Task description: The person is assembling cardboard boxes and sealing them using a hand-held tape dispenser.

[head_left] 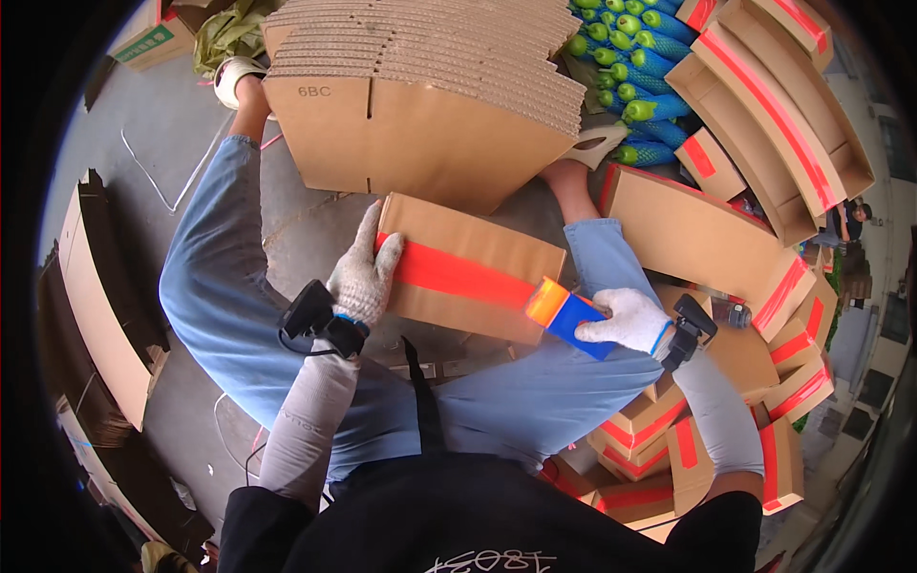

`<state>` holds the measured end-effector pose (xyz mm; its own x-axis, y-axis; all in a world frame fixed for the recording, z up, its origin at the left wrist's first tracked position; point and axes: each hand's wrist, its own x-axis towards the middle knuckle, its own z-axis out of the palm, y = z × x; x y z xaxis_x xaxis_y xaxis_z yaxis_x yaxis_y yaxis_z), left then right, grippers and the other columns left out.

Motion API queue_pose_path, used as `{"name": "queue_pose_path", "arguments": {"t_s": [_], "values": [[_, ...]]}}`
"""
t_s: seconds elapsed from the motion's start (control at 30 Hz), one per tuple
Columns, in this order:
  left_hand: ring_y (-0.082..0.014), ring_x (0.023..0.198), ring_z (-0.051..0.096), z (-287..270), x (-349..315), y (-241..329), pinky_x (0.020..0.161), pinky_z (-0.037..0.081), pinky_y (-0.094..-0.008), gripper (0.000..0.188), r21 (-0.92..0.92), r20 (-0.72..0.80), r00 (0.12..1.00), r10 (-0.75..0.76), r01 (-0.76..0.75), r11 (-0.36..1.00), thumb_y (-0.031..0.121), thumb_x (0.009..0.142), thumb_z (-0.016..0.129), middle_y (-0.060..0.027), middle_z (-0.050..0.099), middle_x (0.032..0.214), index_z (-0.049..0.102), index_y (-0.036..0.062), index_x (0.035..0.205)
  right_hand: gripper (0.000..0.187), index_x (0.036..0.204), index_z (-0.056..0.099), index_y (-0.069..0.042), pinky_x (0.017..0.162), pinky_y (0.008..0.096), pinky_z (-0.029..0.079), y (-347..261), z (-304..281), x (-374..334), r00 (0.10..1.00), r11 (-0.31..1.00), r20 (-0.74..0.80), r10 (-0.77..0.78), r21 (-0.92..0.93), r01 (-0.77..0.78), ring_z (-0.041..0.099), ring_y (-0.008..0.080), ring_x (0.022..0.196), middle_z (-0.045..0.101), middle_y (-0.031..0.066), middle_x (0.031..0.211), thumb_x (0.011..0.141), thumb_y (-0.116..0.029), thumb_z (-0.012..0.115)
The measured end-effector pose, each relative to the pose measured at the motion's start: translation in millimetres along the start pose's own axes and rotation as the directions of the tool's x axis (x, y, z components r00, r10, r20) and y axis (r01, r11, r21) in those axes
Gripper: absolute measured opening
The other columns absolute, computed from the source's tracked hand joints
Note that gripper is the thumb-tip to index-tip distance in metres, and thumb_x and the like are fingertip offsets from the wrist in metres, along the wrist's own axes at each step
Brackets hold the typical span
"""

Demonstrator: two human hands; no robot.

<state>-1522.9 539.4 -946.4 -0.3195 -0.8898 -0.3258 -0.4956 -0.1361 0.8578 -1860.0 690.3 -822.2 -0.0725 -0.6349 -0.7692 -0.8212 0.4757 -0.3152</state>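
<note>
A closed cardboard box lies between my legs, with a strip of red tape running along its top. My left hand, in a whitish knitted glove, grips the box's left end, thumb on the top face and fingers along the side. My right hand, also gloved, is closed around a blue and orange tape dispenser. The dispenser's orange head sits at the right end of the red strip, against the box. The underside of the box is hidden.
Beyond the box stands a thick stack of flattened cartons. Blue-netted green bottle-like items crowd the far right. Red-taped boxes pile up along my right side. Flat cardboard leans at the left on the grey floor.
</note>
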Motion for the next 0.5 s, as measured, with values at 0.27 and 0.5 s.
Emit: {"name": "queue_pose_path", "arguments": {"t_s": [0.27,0.5], "values": [[-0.024,0.12,0.06,-16,1,-17,0.103,0.044,-0.0351,0.052,0.04,-0.114,0.986,0.123,-0.119,0.992,0.026,0.1,0.057,-0.0193,0.063,0.128,0.043,0.0055,0.146,0.048,0.101,0.068,-0.002,0.075,0.0357,0.053,-1,50,33,0.942,0.913,-0.296,-0.161,0.319,0.256,0.07,0.0251,0.083,0.071,0.0155,0.087,0.077,-0.041,0.08],[-0.036,0.117,0.061,-80,15,-28,0.097,0.048,-0.0416,0.046,0.405,-0.263,0.937,0.232,-0.111,0.908,0.031,0.103,0.046,-0.0223,0.063,0.125,0.043,0.0117,0.145,0.068,0.098,0.068,0.0,0.076,0.0417,0.053,-67,70,69,0.947,0.951,-0.228,-0.225,0.159,0.264,0.069,0.0361,0.087,0.07,0.0204,0.09,0.072,-0.063,0.076]]}}
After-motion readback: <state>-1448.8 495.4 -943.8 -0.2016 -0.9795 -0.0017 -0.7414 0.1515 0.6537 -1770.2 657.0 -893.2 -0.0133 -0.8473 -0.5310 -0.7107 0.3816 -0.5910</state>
